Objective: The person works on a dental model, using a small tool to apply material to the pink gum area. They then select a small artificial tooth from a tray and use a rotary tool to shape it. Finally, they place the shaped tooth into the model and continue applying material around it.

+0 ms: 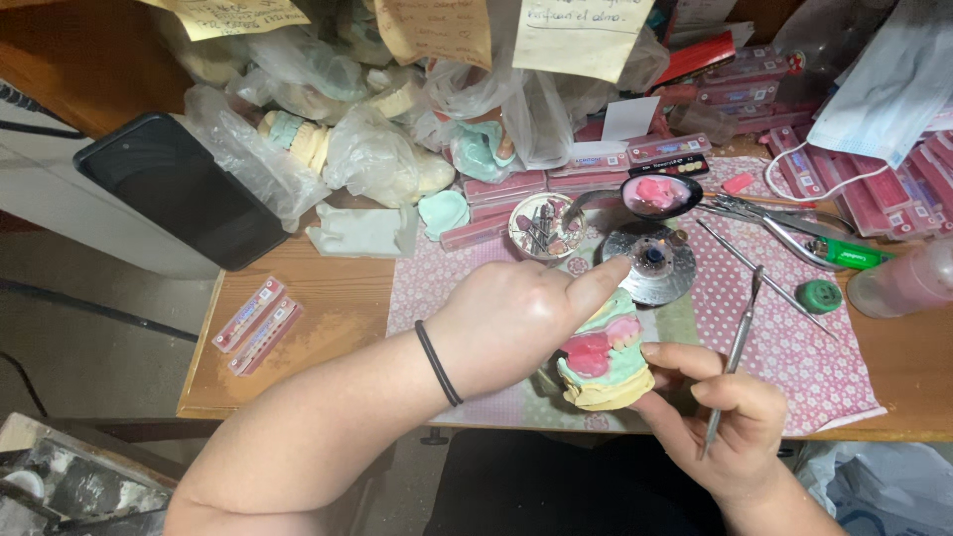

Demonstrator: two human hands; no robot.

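Dental cast (608, 362) sits above the table edge, pinched between your left hand (511, 323) on top and the fingers of your right hand (730, 417) beneath. That hand also clamps a thin metal instrument (733, 357), so its hold may slip and drop the cast.

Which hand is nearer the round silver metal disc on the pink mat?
Left. The left hand points its fingertip to the round silver metal disc's left edge; the right hand sits lower, holding a thin metal tool.
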